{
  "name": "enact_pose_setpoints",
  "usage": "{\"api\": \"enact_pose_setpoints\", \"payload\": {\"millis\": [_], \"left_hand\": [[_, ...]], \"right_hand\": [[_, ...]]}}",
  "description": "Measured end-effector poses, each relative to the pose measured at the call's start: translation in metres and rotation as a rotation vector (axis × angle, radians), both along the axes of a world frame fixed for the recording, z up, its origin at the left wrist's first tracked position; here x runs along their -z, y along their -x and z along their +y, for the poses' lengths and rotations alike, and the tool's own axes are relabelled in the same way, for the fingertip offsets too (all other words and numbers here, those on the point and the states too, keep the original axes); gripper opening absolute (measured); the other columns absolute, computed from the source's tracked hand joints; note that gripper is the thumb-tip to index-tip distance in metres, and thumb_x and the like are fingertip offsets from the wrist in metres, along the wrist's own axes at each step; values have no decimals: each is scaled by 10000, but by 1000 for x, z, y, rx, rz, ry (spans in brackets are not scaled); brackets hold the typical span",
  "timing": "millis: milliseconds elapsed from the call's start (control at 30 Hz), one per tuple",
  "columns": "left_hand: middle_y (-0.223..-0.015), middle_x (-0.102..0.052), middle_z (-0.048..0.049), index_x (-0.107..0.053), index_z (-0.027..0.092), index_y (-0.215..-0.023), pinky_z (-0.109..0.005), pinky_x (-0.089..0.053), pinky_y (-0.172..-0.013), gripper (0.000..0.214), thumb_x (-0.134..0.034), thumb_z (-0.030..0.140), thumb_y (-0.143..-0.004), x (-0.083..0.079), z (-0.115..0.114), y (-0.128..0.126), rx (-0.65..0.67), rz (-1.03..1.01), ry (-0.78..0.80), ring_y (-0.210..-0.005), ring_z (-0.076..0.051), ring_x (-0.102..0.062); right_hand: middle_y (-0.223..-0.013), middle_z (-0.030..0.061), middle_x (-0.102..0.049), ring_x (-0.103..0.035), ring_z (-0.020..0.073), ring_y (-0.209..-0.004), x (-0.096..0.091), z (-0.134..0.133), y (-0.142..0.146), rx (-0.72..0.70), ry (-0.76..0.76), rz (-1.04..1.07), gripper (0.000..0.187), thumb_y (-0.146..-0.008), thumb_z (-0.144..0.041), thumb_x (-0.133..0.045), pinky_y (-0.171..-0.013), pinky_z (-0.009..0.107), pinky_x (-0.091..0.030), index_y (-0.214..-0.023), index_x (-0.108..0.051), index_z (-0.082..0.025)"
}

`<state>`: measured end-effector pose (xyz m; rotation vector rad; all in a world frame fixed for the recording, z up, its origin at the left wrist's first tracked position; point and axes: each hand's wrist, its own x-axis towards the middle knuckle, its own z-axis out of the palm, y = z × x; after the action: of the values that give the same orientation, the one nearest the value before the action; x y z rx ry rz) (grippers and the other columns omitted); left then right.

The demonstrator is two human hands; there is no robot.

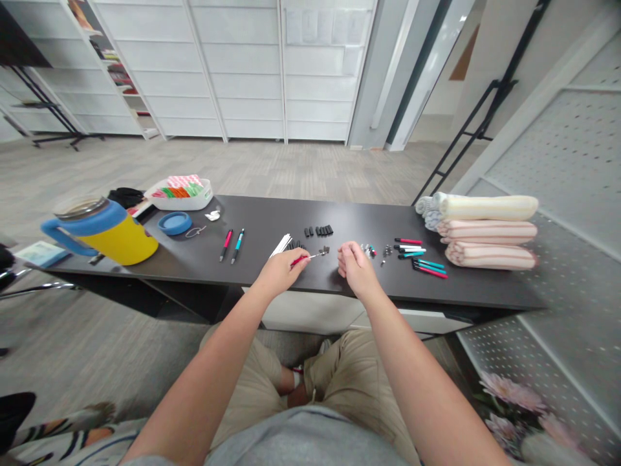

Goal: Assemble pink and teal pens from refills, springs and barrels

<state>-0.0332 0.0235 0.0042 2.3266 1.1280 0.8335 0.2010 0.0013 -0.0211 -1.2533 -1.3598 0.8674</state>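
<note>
My left hand (280, 273) is closed around a red pen barrel (299, 260), and a thin pale rod sticks out of it to the right. A little to the right, my right hand (358, 268) is curled shut above the desk; whether anything is inside its fingers is hidden. Behind my left hand lie a bundle of white sticks (280, 246) and some black pieces. Between the hands are small metal pieces (325, 250). Farther back sit several short black sleeves (324, 230). To the right are tiny parts (387, 250) and coloured pen barrels (431, 267).
A red pen (226, 246) and a teal pen (237, 246) lie on the dark desk (262, 217). To the left stand a yellow jug (121, 236), a blue lid (174, 223) and a white basket (196, 199). Rolled towels (490, 231) are stacked at right.
</note>
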Motion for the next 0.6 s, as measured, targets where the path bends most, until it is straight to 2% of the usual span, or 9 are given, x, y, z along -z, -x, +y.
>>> {"api": "enact_pose_setpoints", "payload": {"millis": [67, 167, 333, 600], "left_hand": [[-982, -753, -6, -703, 239, -1073, -278, -487, -761, 296, -465, 415, -1062, 0, 1, 0, -8, -4, 13, -862, -176, -665], [-952, -749, -3, -703, 237, -1067, -276, -484, -743, 301, -468, 424, -1059, 1, 1, 0, -18, 3, 22, -840, -175, -659], [-975, -754, -4, -708, 237, -1063, -274, -479, -752, 288, -478, 410, -1057, 1, 2, 0, -4, -8, 18, -865, -175, -663], [-1028, -762, -10, -714, 233, -1063, -263, -477, -758, 264, -506, 396, -1049, 3, 3, 1, 28, -24, 21, -913, -179, -673]], "right_hand": [[-811, 0, -601, -552, 158, -638, 3, 2, -2, -4, -34, 92, 425, -1046, -627, -380, -597, 293, -473, -946, -562, -256], [-905, 27, -654, -617, 180, -744, 5, 2, -6, 43, -96, 28, 472, -1044, -644, -393, -696, 318, -507, -954, -645, -254], [-693, -6, -606, -591, 182, -646, 4, 1, -9, 70, -57, 16, 491, -1023, -668, -445, -652, 313, -467, -1034, -715, -258], [-825, 46, -720, -664, 209, -768, -5, -1, -7, 61, -43, -23, 450, -961, -619, -588, -726, 323, -505, -1060, -772, -220]]}}
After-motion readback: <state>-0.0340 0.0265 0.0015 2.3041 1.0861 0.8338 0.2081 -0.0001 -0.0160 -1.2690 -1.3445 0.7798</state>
